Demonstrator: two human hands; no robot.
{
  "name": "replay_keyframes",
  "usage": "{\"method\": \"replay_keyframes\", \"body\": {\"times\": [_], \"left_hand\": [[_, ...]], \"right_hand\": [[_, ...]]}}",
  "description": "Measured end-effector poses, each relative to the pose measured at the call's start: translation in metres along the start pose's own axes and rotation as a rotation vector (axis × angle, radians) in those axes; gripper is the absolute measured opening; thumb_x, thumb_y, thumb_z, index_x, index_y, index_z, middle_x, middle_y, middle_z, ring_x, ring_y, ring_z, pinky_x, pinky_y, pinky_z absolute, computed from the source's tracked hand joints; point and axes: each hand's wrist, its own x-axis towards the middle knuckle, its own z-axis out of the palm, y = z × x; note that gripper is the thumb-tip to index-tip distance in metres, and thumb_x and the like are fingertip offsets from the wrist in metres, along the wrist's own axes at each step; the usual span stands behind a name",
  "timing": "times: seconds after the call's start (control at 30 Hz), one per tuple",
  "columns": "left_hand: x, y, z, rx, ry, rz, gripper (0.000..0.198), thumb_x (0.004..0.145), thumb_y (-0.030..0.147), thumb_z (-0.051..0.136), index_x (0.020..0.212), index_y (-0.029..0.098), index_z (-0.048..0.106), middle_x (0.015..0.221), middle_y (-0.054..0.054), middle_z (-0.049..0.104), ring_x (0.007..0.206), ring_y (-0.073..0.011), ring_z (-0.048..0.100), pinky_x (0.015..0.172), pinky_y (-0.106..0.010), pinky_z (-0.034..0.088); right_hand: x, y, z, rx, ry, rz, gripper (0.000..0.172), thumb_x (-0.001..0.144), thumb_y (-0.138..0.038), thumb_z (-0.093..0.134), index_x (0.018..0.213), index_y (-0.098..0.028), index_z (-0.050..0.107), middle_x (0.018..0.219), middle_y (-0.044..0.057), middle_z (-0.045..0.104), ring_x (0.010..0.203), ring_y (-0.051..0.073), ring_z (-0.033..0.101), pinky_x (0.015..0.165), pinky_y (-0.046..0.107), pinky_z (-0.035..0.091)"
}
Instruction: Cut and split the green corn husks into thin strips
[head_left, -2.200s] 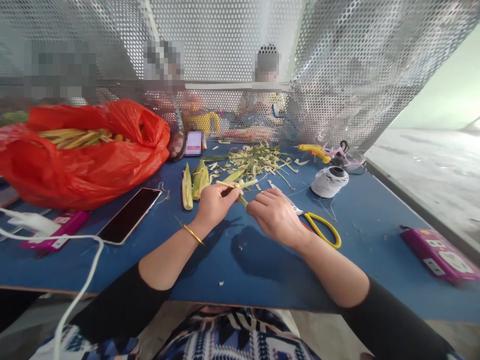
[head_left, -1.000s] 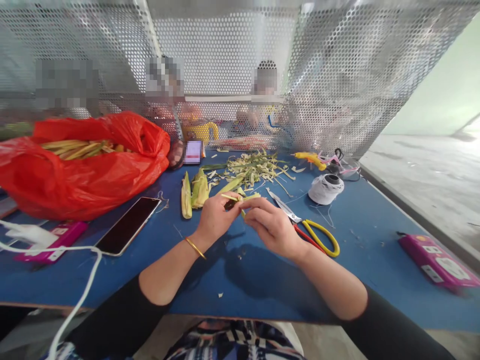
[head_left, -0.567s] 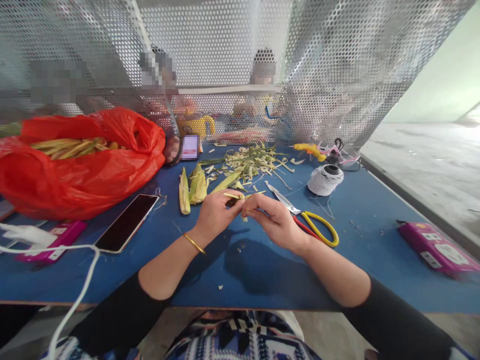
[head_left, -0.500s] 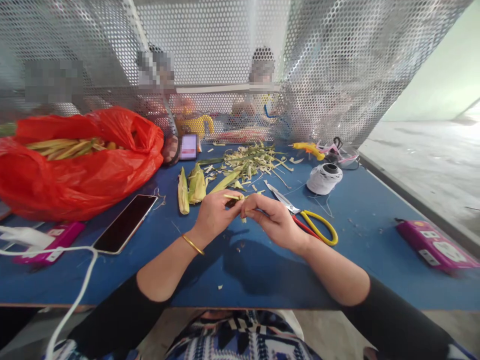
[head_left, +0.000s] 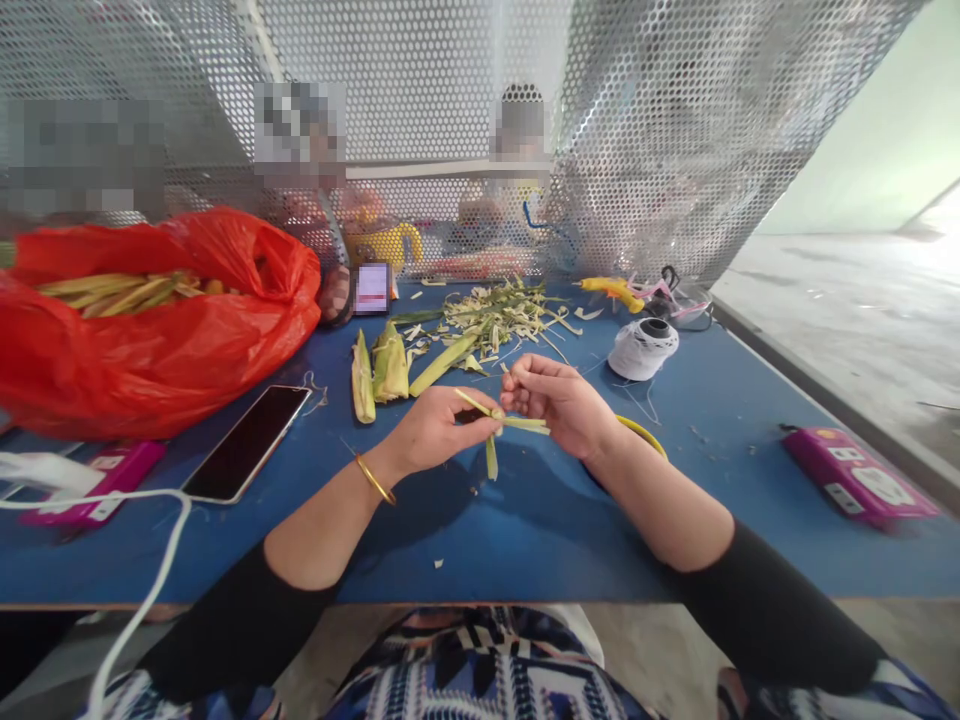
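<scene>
Between the thumb and fingers of my left hand [head_left: 439, 428] is a small bundle of pale green corn husk strips [head_left: 491, 455]. One end of it hangs down and another points right, under my right hand [head_left: 555, 395]. My right hand is raised just right of the bundle, its fingers curled and pinched together; a tiny pale bit shows at the fingertips, too small to name. A yellow scissors handle [head_left: 643, 434] shows past my right forearm, which hides the rest. Beyond my left hand lie folded husk pieces [head_left: 391, 365] and a long husk leaf [head_left: 444, 364].
A red plastic bag [head_left: 165, 360] of husks stands at left, near a phone [head_left: 247, 445] and white cable [head_left: 169, 560]. Husk scraps [head_left: 499, 312] lie at the back. White thread spool [head_left: 643, 350], yellow tool [head_left: 611, 292] and purple box [head_left: 859, 475] are right. Behind a perforated screen [head_left: 442, 90] are people.
My right hand has come off the bundle and risen slightly, so the husk ends now show. My right arm now covers most of the scissors. The view has shifted slightly.
</scene>
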Motion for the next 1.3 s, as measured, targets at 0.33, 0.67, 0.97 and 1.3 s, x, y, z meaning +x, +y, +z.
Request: {"method": "replay_keyframes", "body": {"times": [0.33,0.67,0.97,1.3], "left_hand": [[0.007,-0.013,0.006,-0.302,0.451,-0.071,0.017,0.080,0.031,0.065,0.071,0.018,0.069,0.073,-0.003,0.071,0.062,-0.0164,0.066,0.062,-0.030,0.058],[0.003,-0.014,0.005,0.217,0.330,0.066,0.012,0.082,0.020,0.062,0.075,0.019,0.072,0.081,-0.004,0.076,0.075,-0.0182,0.070,0.073,-0.030,0.056],[-0.001,-0.001,0.000,-0.048,0.092,0.131,0.013,0.082,0.026,0.062,0.076,0.019,0.071,0.075,-0.003,0.073,0.067,-0.0164,0.067,0.063,-0.028,0.055],[0.004,-0.010,-0.001,0.211,0.547,0.060,0.017,0.083,0.026,0.059,0.073,0.018,0.071,0.078,-0.003,0.076,0.065,-0.0145,0.068,0.063,-0.023,0.053]], "right_hand": [[-0.001,0.024,0.008,-0.116,0.015,-0.160,0.015,0.082,-0.029,0.067,0.075,-0.021,0.056,0.076,0.000,0.064,0.072,0.014,0.063,0.076,0.031,0.052],[-0.017,0.007,0.016,-1.026,-0.115,-0.717,0.017,0.092,-0.019,0.048,0.077,-0.021,0.054,0.075,0.003,0.058,0.071,0.015,0.054,0.067,0.029,0.043],[0.001,0.005,0.003,-0.160,0.070,0.022,0.024,0.061,-0.031,0.078,0.064,-0.018,0.058,0.065,-0.001,0.064,0.056,0.009,0.055,0.057,0.023,0.045],[-0.006,0.015,0.008,-0.973,0.025,-0.264,0.012,0.075,-0.014,0.052,0.064,-0.020,0.052,0.060,-0.003,0.056,0.059,0.012,0.054,0.061,0.025,0.040]]}}
